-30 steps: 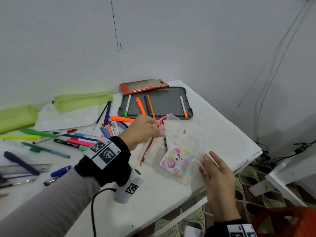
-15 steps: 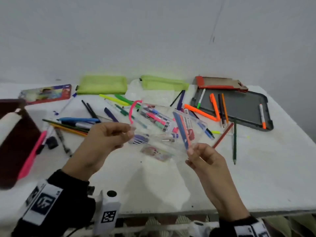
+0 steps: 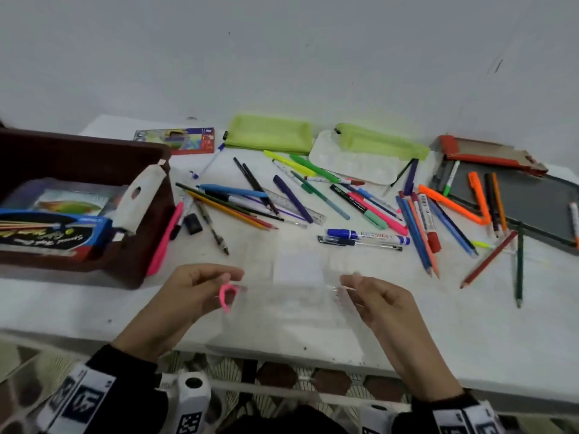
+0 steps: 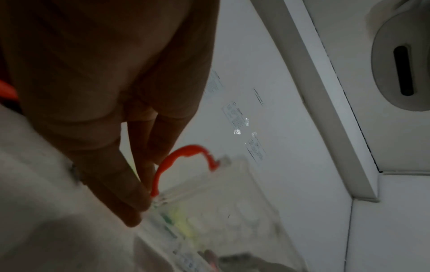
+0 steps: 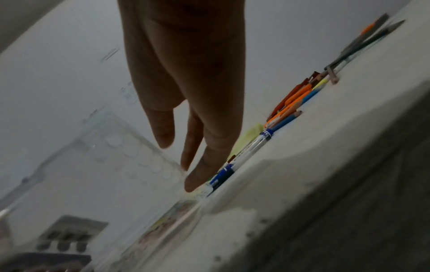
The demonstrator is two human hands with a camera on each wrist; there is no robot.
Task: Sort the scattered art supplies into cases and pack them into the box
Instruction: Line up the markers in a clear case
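Case: my two hands hold a clear plastic case point(image 3: 297, 296) above the near edge of the white table point(image 3: 470, 333); it looks empty, so nothing is sorted into it yet.
Left hand: my left hand point(image 3: 194, 296) pinches the case's left end beside its pink loop handle point(image 3: 226, 296), thumb and fingers curled onto the edge.
Right hand: my right hand point(image 3: 385, 305) pinches the right end between thumb and fingertips point(image 5: 197, 180), other fingers loosely bent.
Supplies: pens, markers and coloured pencils point(image 3: 416, 227) lie scattered across the table beyond the case; a blue marker point(image 3: 366, 235) sits nearest.
Box: the dark brown box point(image 3: 87, 158) stands at the left, already holding a few packs.
Risk, grip: I judge the thin pinches weak; the slick plastic could slip or twist out over the table edge.
Risk, opening: if the lid pops suddenly, the case could jerk and knock the nearby pens off.
Risk, sorting: mixed heaps invite a wrong pick.
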